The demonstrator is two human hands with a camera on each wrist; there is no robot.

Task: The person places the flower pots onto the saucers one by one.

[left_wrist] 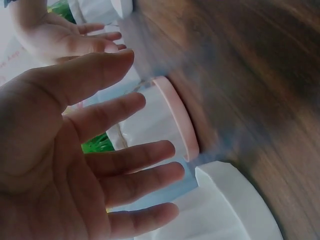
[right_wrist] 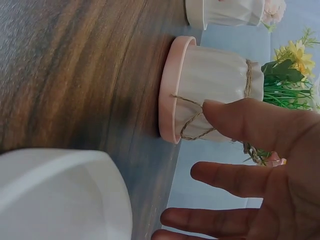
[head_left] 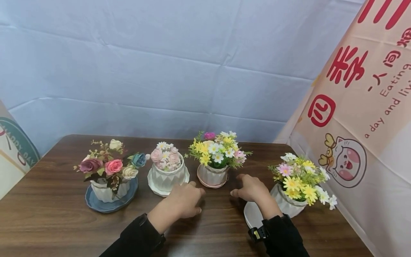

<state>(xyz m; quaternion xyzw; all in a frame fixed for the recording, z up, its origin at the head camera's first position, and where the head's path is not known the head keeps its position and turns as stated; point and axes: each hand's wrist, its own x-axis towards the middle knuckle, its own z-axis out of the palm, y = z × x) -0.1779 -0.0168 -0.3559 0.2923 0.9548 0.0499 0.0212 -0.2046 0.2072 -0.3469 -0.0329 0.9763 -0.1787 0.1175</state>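
Observation:
Both hands hover over the table with nothing held. My left hand (head_left: 185,200), fingers apart in the left wrist view, is in front of the white pot (head_left: 167,176) of pale pink and white flowers on a white saucer (head_left: 157,188). Fingers spread, my right hand (head_left: 252,188) is near the white pot (head_left: 214,175) of mixed flowers, which has twine around it and stands on a pink saucer (right_wrist: 171,95). Below the right wrist lies a white saucer (head_left: 252,215). To its right is a pot (head_left: 287,204) of yellow, white and pink daisies; whether it touches that saucer I cannot tell.
At the left, a white pot (head_left: 110,192) of artificial roses stands on a blue saucer (head_left: 130,192). The dark wooden table (head_left: 48,214) ends at a pale blue cloth (head_left: 144,71) behind. A printed banner (head_left: 353,107) hangs along the right side.

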